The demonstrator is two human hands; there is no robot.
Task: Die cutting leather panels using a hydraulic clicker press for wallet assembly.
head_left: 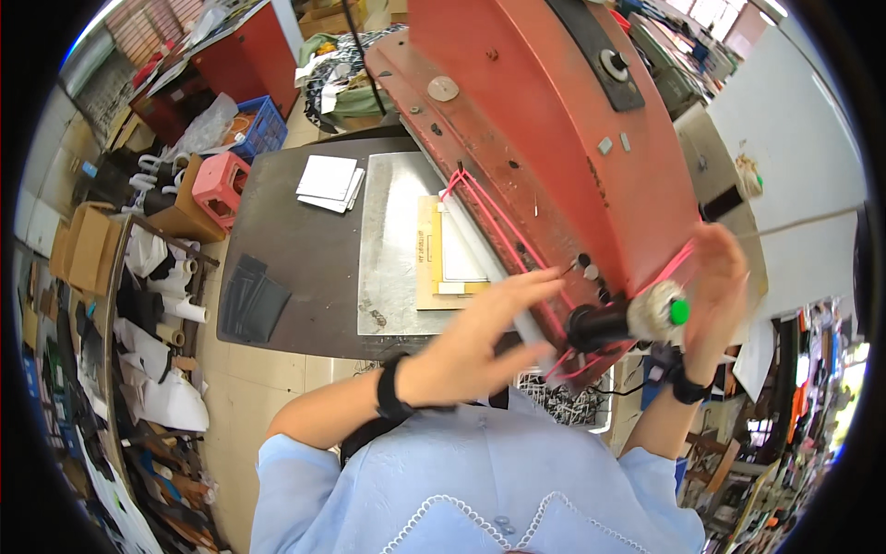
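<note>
Red metal, one big press (pixel 544 102), and I've got two hands by it: left hand (pixel 471 346) spread and empty, right hand (pixel 720 291) blurred, loosely open just beside the single handle (pixel 595 327), whether touching I can't tell. That handle juts from the press's near end, black, pale-wrapped, tipped with one green button (pixel 679 311).

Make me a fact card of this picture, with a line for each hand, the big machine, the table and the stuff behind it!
Left hand: open, near the machine's edge
Right hand: open, blurred, beside a black handle with a wrapped tip; touching or not, unclear
Machine: big, red, with pink cord
Table: dark; bears white sheets, dark sheets and a metal plate under a tan board
Behind: pink stool, blue crate
</note>
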